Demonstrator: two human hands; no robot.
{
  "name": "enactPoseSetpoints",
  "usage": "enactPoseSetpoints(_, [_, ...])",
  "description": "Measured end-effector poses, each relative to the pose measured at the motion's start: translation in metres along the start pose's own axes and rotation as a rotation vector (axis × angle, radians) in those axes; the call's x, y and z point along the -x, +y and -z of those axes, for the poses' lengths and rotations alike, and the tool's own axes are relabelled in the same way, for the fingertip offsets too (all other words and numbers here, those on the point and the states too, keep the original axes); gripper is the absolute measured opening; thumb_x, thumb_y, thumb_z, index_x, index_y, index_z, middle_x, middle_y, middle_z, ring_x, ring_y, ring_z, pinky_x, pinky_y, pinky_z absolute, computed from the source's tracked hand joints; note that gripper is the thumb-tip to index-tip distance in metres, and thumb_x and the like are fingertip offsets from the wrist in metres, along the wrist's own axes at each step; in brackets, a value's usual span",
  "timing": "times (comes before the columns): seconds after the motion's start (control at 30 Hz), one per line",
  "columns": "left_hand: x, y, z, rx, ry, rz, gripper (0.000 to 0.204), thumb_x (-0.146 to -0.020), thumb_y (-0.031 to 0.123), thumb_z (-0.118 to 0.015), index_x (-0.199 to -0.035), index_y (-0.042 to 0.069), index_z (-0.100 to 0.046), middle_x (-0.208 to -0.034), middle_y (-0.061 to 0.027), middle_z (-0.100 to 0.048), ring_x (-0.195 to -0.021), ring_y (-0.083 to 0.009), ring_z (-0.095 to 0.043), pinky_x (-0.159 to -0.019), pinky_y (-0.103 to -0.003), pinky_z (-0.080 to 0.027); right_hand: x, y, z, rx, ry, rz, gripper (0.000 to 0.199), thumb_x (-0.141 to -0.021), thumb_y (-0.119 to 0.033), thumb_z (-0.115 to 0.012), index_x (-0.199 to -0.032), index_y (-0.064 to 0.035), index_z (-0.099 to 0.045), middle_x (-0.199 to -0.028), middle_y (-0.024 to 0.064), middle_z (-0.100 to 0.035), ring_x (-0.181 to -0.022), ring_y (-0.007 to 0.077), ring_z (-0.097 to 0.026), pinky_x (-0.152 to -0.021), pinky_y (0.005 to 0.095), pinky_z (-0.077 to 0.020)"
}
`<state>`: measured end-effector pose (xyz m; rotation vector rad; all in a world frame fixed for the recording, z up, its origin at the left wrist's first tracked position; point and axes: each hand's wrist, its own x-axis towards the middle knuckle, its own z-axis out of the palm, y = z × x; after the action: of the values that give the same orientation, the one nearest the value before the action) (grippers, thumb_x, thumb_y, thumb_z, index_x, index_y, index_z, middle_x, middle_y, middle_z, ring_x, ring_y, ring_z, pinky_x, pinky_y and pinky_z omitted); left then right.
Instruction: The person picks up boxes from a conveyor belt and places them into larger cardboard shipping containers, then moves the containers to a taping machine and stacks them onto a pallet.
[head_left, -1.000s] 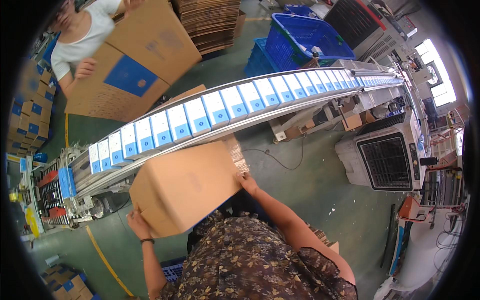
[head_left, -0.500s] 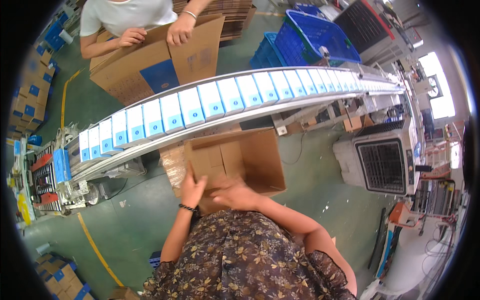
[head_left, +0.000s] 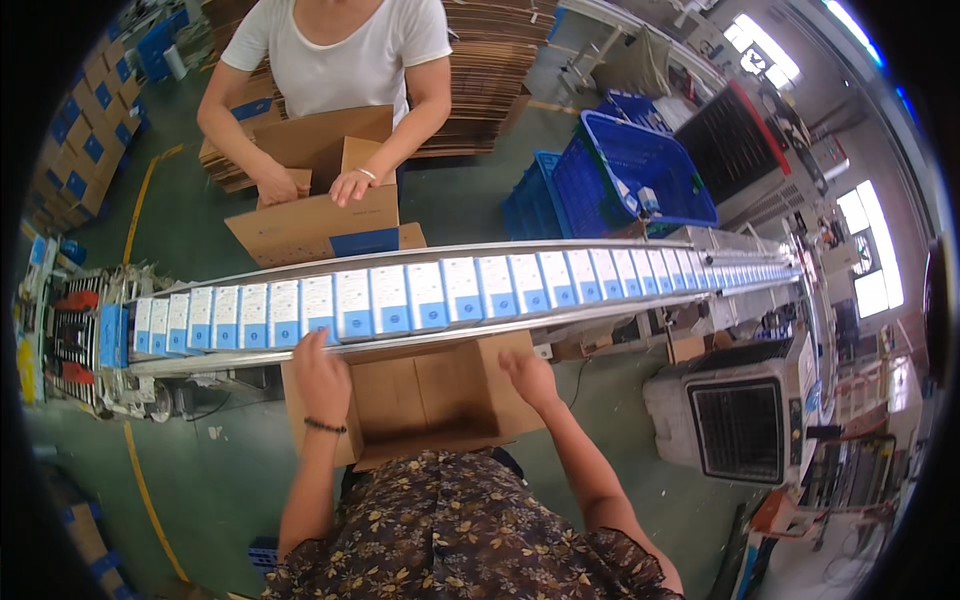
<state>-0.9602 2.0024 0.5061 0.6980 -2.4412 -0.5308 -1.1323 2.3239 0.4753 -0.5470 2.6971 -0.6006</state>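
I see the open cardboard box (head_left: 425,400) just below the conveyor (head_left: 620,310) of white-and-blue cartons (head_left: 357,305). My left hand (head_left: 322,375) lies flat on its left flap, my right hand (head_left: 530,378) flat on its right; neither grip is clamped. Opposite, a co-worker (head_left: 345,60) handles another box (head_left: 315,225).

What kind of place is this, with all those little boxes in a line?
Probably a factory packing line. A long conveyor carries a row of small white-and-blue boxes, people on both sides handle open cardboard cartons, and flat cardboard is stacked behind.
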Motion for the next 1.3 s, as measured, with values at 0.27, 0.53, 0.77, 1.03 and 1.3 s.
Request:
enactPoseSetpoints(0.27, [-0.023,0.070,-0.059,-0.310,-0.042,0.019,0.071,-0.080,0.030,-0.074,-0.132,-0.008,-0.045,-0.131,-0.0321,-0.048,-0.128,-0.0393,-0.043,-0.103,-0.046,-0.039,-0.054,-0.056,0.010,0.296,0.442,0.286,0.062,-0.089,-0.032,-0.064,-0.134,0.0060,-0.045,-0.137,0.0294,-0.043,-0.122,0.0430,-0.045,-0.104,0.0437,-0.0389])
enactPoseSetpoints(0.53, [-0.091,0.058,-0.047,0.019,-0.445,0.427,0.118,-0.063,0.048,-0.086,-0.142,-0.014,-0.023,-0.132,-0.0310,-0.050,-0.123,-0.0384,-0.051,-0.102,-0.040,-0.043,-0.119,-0.050,0.038,-0.067,0.103,0.098,0.106,-0.078,-0.054,-0.072,-0.139,0.0181,-0.026,-0.119,0.0322,-0.057,-0.108,0.0429,-0.059,-0.089,0.0416,-0.0498])
enactPoseSetpoints(0.77, [-0.067,0.019,-0.038,0.463,-0.134,0.425,0.101,-0.064,0.036,-0.088,-0.142,-0.002,-0.035,-0.129,-0.0202,-0.057,-0.120,-0.0287,-0.055,-0.101,-0.035,-0.043,-0.092,-0.063,0.073,-0.387,0.260,0.215,0.099,-0.071,-0.042,-0.082,-0.139,0.0087,-0.032,-0.123,0.0300,-0.057,-0.114,0.0403,-0.057,-0.094,0.0412,-0.0470])
enactPoseSetpoints(1.03, [0.006,0.163,0.145,-0.052,0.075,-0.225,0.084,-0.076,0.043,-0.077,-0.139,0.000,-0.045,-0.121,-0.0202,-0.057,-0.107,-0.0311,-0.059,-0.091,-0.040,-0.048,0.046,-0.006,0.078,-0.739,0.481,0.361,0.077,-0.082,-0.019,-0.073,-0.140,0.0077,-0.028,-0.128,0.0241,-0.049,-0.117,0.0317,-0.051,-0.100,0.0387,-0.0394])
enactPoseSetpoints(1.3, [0.228,0.002,-0.080,0.194,-1.091,-0.171,0.059,-0.097,0.041,-0.050,-0.137,-0.001,-0.045,-0.131,-0.0267,-0.051,-0.118,-0.0397,-0.053,-0.097,-0.044,-0.046,0.104,0.102,-0.008,0.123,0.005,-0.004,0.054,-0.088,-0.037,-0.064,-0.122,0.0036,-0.057,-0.113,0.0254,-0.061,-0.106,0.0423,-0.058,-0.087,0.0454,-0.0485])
